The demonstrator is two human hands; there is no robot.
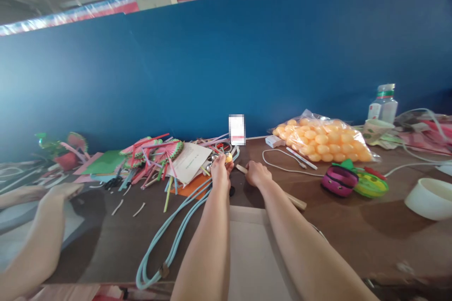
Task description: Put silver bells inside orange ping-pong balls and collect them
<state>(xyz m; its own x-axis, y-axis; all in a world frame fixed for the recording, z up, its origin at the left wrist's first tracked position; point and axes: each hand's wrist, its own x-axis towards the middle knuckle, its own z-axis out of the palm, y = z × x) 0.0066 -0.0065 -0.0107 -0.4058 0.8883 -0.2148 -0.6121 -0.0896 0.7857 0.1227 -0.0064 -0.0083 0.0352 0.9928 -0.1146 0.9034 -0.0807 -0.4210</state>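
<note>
My left hand (221, 169) is closed near the middle of the table, its fingers around a small orange-yellow ball (229, 156). Shiny silver round pieces (213, 156) show beside those fingers, and I cannot tell whether they are held too. To its right, my right hand (257, 173) grips a pale wooden stick (296, 201); one end pokes out left of the fist, the other shows past my forearm. Loops of light blue tubing (173, 240) lie left of my left forearm. Below my hands sits a pale board or box (252, 244), partly covered by both arms.
A clear bag of orange balls (319, 138) lies right, behind a white cable (282, 168). Purple (339, 181) and yellow-green (372, 184) pouches and a tape roll (431, 197) stand nearer. Coloured paper fans (155, 150) are heaped left. Another person's hands (63, 193) work far left.
</note>
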